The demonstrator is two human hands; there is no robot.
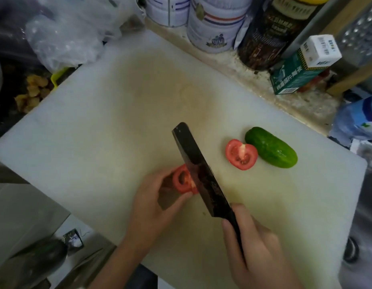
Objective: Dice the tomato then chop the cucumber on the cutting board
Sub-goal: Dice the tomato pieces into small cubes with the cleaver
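Here, from the head camera, a white cutting board (pixel 118 122) fills most of the frame, set at a slant; on its near part the left hand (pixel 151 207) curls thumb and fingertips round a tomato half (pixel 182 181), whose red cut face shows between them; the right hand (pixel 254 247), over the board's near edge, is wrapped closed round the handle of a dark knife (pixel 198 170), forefinger lying along the handle's side; the blade runs across the right side of the held piece and hides part of it, its tip pointing toward the board's middle; toward the board's right side the other tomato half (pixel 241 154) lies cut face up, touching or just beside a whole cucumber (pixel 271 147) that lies flat, nearer the board's right edge; beyond the board's far edge stand two white tins (pixel 212 28), a dark jar (pixel 270 34) and a green carton (pixel 295 78); a clear plastic bag (pixel 66 32) sits past the board's far-left corner.
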